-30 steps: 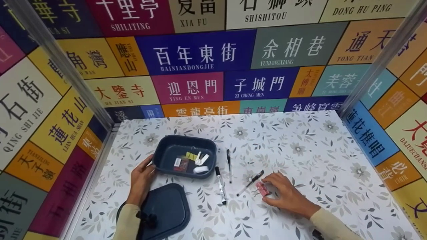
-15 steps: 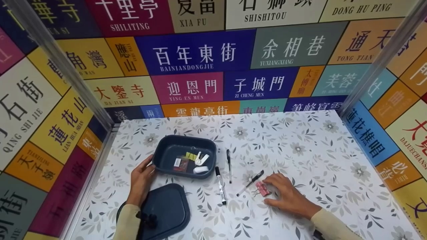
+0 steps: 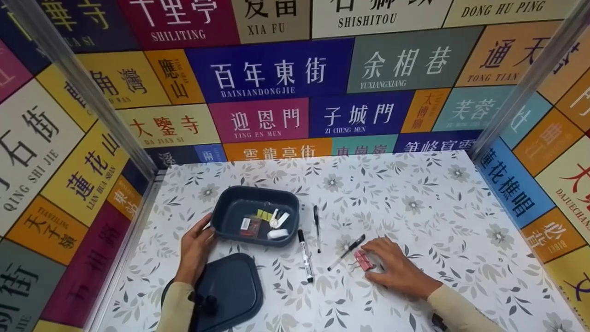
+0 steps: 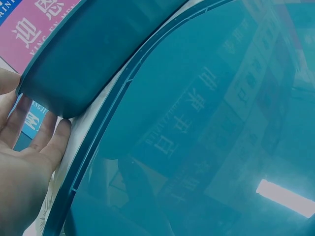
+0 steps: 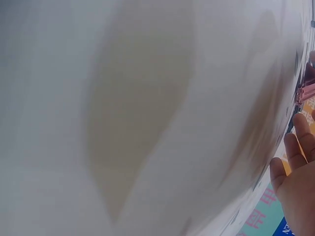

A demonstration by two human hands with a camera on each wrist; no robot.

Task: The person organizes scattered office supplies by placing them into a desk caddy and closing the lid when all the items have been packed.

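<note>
My left hand [image 3: 197, 246] holds the near-left corner of a dark blue open box [image 3: 222, 207]. In the left wrist view, its fingers [image 4: 47, 132] lie against the box's underside, with another digit at the rim. My right hand [image 3: 398, 269] has thumb and index finger at opposite edges of a pink binder clip [image 3: 363, 261], pinching it low over the table. The clip's metal handles point left. In the right wrist view, the clip [image 5: 307, 93] shows only at the edge, above the other fingers [image 5: 293, 147], which are spread.
Inside the box lie a small red packet [image 3: 250, 227], yellow pieces [image 3: 264, 215] and white items [image 3: 277, 234]. A black-capped marker [image 3: 304, 256] and two pens [image 3: 316, 230] lie between box and clip. The dark blue lid [image 3: 235, 290] lies under the left forearm. Printed walls enclose the table.
My right thumb parts slightly from the pink binder clip, then comes back to its edge, and the clip turns a little. The left hand and box stay put.
</note>
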